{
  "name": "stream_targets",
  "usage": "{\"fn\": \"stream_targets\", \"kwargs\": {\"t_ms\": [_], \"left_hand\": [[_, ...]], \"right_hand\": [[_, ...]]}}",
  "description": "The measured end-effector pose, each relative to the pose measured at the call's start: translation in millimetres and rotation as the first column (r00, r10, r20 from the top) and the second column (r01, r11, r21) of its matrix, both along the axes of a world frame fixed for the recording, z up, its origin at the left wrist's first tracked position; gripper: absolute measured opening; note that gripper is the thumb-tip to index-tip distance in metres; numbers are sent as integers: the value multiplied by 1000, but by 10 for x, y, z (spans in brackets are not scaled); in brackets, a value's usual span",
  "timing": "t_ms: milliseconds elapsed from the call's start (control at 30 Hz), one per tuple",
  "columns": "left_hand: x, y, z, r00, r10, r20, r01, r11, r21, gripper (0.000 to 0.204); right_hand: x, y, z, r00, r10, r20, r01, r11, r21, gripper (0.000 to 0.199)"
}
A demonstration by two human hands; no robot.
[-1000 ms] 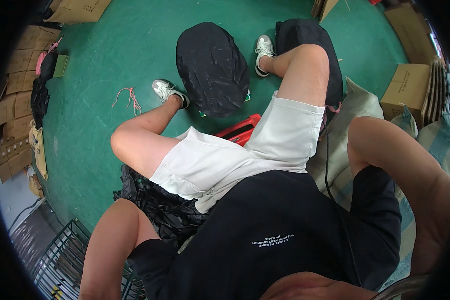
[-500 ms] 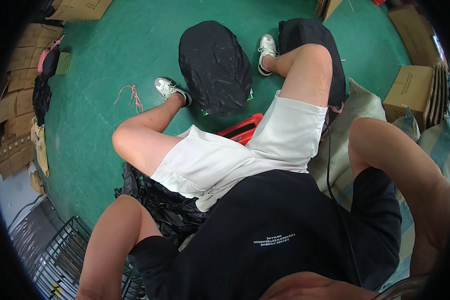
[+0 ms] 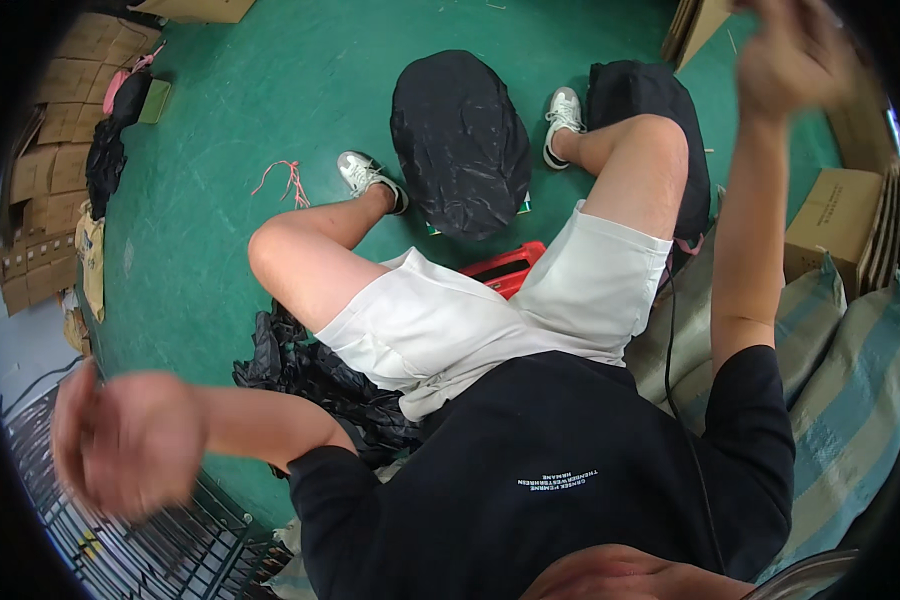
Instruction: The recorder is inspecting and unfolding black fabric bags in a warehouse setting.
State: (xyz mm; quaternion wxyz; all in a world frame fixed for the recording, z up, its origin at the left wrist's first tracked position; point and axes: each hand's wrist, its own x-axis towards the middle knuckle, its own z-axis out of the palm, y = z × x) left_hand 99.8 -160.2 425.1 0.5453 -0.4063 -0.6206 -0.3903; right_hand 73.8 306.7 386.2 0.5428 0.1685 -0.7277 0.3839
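I see both hands raised and empty. My left hand [image 3: 125,455] is blurred out to the side, fingers loosely curled, directly left of the crumpled heap of black plastic bags [image 3: 315,375] under my left thigh; it is the nearer hand. My right hand [image 3: 795,50], high up, fingers bent, is well apart from the rounded black-bagged bundle [image 3: 460,140] on the green floor [image 3: 220,150] between my feet.

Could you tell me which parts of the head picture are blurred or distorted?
Head view: the left hand and right hand are smeared by motion blur; the shorts and black bag are sharp; fisheye bending curves the stacked cartons near the dark rim.
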Motion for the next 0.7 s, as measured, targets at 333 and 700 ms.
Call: {"fn": "stream_targets", "kwargs": {"t_ms": [333,700], "left_hand": [[357,-1680,-2682,264,484,834,-616,750,-240,9],[3041,-2931,-5597,-866,-8,500,-434,511,-742,53]], "right_hand": [[-592,1452,-2814,-170,-154,973,-618,786,16,24],[-438,1179,-2415,-381,-664,643,-421,744,519,65]]}}
